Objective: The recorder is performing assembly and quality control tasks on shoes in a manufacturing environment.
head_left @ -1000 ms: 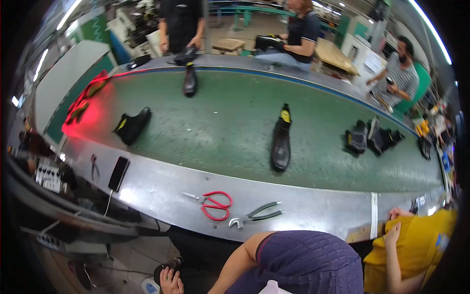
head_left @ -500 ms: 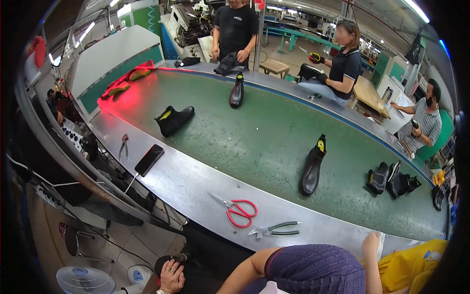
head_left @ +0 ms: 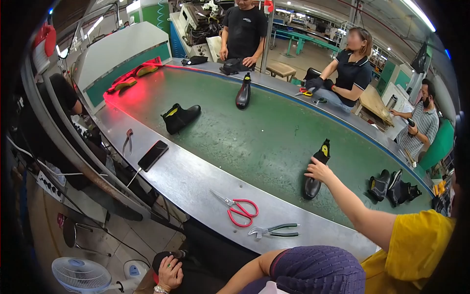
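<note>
The dark rounded thing sits low at the near left, under the edge of the table and below the person's purple sleeve. It is too shadowed to name; it may be a boot or a clothed knee. Judging by its matte black surface it would give a little under the fingers and not slip, and the rounded top where the fingers already lie looks like the natural place to hold it. The left hand, with a ring on one finger, rests on it with the fingers curled over, though I cannot tell whether they grip or only lie there. The right hand is out of view. On the steel table just beyond lie red-handled scissors and pliers, with a black phone further left. On the green conveyor belt beyond, a co-worker in a yellow shirt lays a hand on the shaft of an upright black boot, which looks stiff-soled, fairly heavy and best lifted by the shaft. A white fan stands on the floor at the near left.
</note>
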`<action>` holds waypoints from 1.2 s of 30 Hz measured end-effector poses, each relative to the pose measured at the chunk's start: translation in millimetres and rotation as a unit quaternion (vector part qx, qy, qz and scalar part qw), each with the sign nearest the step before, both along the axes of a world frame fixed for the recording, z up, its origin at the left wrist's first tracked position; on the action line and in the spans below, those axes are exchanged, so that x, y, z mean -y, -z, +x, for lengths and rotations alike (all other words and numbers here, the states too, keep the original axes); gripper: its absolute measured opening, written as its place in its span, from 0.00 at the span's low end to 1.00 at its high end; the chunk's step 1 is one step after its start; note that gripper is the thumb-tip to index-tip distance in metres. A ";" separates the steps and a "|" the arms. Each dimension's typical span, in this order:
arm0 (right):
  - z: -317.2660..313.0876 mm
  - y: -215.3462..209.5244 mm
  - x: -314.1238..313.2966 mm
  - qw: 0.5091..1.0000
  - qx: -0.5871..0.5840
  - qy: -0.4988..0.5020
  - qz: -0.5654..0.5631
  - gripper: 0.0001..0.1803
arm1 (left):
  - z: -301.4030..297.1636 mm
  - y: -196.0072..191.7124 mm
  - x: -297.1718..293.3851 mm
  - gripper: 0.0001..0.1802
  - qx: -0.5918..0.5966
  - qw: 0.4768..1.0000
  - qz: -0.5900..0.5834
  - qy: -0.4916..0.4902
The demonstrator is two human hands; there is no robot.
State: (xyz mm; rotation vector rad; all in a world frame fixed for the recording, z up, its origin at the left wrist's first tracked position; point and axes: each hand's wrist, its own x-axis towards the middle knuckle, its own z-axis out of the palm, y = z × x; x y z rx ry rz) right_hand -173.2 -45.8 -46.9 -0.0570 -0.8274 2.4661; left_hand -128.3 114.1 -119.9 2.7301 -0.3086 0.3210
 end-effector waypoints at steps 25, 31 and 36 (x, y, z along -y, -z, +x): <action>253.9 -178.8 92.6 0.682 -0.122 0.590 0.415 0.14 | 10.4 -7.3 10.8 0.12 -0.018 1.000 0.007 -0.006; 269.8 -191.9 96.6 0.625 -0.067 0.654 0.422 0.07 | 14.2 -7.6 9.8 0.12 -0.016 0.999 0.037 -0.002; 273.3 -214.5 106.9 0.594 -0.034 0.681 0.427 0.06 | 10.5 -23.9 5.5 0.11 0.044 0.987 0.149 0.041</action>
